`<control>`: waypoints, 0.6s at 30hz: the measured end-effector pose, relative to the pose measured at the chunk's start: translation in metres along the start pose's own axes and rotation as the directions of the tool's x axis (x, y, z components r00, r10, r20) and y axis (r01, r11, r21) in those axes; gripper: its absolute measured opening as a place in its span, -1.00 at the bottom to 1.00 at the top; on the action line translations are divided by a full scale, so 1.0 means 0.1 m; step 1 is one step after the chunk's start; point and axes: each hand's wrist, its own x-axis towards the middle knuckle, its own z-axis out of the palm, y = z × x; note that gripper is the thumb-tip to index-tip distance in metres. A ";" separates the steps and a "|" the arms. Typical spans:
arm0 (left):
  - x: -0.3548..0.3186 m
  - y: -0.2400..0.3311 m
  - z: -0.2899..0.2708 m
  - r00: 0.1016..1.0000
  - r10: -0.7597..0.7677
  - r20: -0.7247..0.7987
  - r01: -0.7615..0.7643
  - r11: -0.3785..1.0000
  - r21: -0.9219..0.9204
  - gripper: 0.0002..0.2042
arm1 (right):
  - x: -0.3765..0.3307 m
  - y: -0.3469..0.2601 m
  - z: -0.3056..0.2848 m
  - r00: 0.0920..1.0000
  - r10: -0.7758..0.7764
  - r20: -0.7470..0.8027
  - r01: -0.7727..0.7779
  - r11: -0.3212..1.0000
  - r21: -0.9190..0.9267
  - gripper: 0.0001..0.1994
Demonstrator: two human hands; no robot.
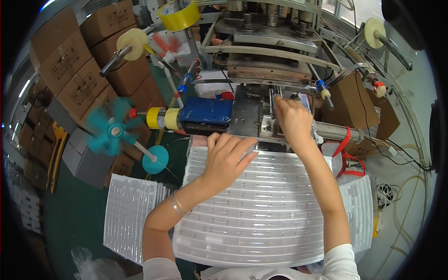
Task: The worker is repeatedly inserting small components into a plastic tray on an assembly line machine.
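Note:
A wide clear plastic blister sheet (261, 210) with rows of moulded pockets lies in front of me. My left hand (226, 156) rests flat on its far edge, fingers spread, holding nothing. My right hand (291, 119) reaches past the sheet to the grey metal bed (247, 119) of the press machine (266, 51). Its fingertips are pinched around something small at a steel rod there; what it is I cannot make out.
More stacked blister sheets lie at left (130, 214) and right (359, 210). A spinning teal fan (109, 130) and a yellow tape roll (163, 118) sit left of the machine. Cardboard boxes (79, 70) pile up at far left. Red straps (347, 154) and cables hang at right.

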 end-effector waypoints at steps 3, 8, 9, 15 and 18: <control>-0.25 0.02 -0.27 0.998 -0.057 0.038 0.060 0.995 -0.080 -0.71 | -0.06 0.02 0.00 0.999 0.036 0.031 -0.040 0.992 0.124 -0.76; -0.51 0.03 -0.55 0.985 -0.173 0.010 0.172 0.974 -0.150 -0.77 | -0.41 -0.12 -0.42 0.993 0.038 -0.111 0.004 0.933 0.359 -0.74; -0.55 0.04 -0.64 0.975 -0.219 0.025 0.219 0.955 -0.199 -0.76 | -0.53 -0.21 -0.59 0.999 0.005 -0.032 0.009 0.902 0.432 -0.75; -0.66 0.18 -1.17 0.929 -0.368 -0.044 0.329 0.874 -0.359 -0.81 | -1.13 -0.76 -1.14 0.903 -0.311 0.297 0.054 0.767 0.639 -0.77; -0.83 0.25 -1.37 0.924 -0.343 -0.172 0.276 0.906 -0.322 -0.82 | -1.26 -1.11 -1.30 0.756 -0.537 0.374 0.130 0.683 0.719 -0.70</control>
